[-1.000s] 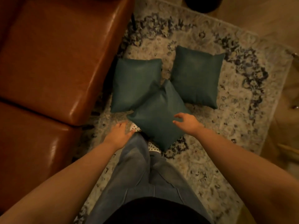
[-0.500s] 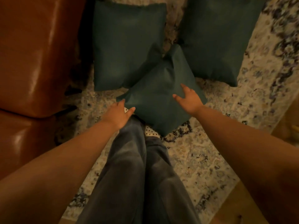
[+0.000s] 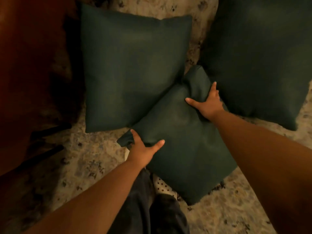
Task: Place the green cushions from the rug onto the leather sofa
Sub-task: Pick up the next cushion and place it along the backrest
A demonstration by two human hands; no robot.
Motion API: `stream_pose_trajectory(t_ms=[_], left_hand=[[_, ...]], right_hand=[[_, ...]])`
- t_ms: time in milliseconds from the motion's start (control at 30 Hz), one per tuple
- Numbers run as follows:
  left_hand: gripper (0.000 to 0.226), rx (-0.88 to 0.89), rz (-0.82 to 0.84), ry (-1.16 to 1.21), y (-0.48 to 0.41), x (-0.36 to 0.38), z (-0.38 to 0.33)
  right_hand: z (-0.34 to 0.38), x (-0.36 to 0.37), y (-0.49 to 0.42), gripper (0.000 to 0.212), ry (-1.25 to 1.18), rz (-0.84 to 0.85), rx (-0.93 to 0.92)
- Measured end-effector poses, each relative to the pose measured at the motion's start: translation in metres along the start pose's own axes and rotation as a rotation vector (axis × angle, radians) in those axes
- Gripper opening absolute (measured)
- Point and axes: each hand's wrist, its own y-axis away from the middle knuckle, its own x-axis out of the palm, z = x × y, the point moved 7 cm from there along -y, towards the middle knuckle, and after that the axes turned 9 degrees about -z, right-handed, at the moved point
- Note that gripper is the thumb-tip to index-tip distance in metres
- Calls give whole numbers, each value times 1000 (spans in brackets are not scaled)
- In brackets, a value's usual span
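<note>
Both hands gripping near green cushion [image 3: 182,149].
Left hand [image 3: 141,152] clamps its left corner, right hand [image 3: 208,105] its far edge; cushion on rug [image 3: 87,159].

Three cushions lie on the rug [image 3: 81,159]. The near cushion [image 3: 182,149] sits in the middle, turned cornerwise, its far corner between the other two and its left edge overlapping the near right corner of the far-left cushion [image 3: 131,68]. The far-right cushion [image 3: 260,61] lies just beside it, to the right. The sofa [image 3: 30,73] stands along the left edge of the rug, left of the far-left cushion. The left hand [image 3: 143,152] is on the near cushion's left corner, the right hand [image 3: 209,105] on its far right edge. The person's legs [image 3: 152,210] stand at the near cushion's near side.
</note>
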Motion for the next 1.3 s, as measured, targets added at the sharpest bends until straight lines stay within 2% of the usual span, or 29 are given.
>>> stream_pose_trajectory(t_ms=[133,333,500,700,833,1033,1100,1167,1300], left_hand=[[123,23,-69,-84,-15,3,-9],[113,70,-165,-101,9,-3,-8],[101,79,-201,41,30,-13,5],[85,112,-257,126,76,-24,13],[75,194,-312,163,116,-37,18],[67,285,-454,279,179,-80,8],[65,337,-515,301,197,-104,-8],[61,400,-577,299,216,-130,-29],[51,488,-714,337,258,-190,-69]], right_hand=[[2,14,-13,117,6,-68,-39],[-4,-7,10,102,-37,-145,-43],[-4,-32,45,93,23,-258,-102],[-10,-64,95,90,-49,-411,-128],[-5,-85,130,87,-86,-500,-153],[33,-129,183,83,-152,-564,-247],[45,-144,200,88,-221,-565,-257],[54,-159,218,91,-318,-582,-239],[66,-185,256,77,-475,-614,-159]])
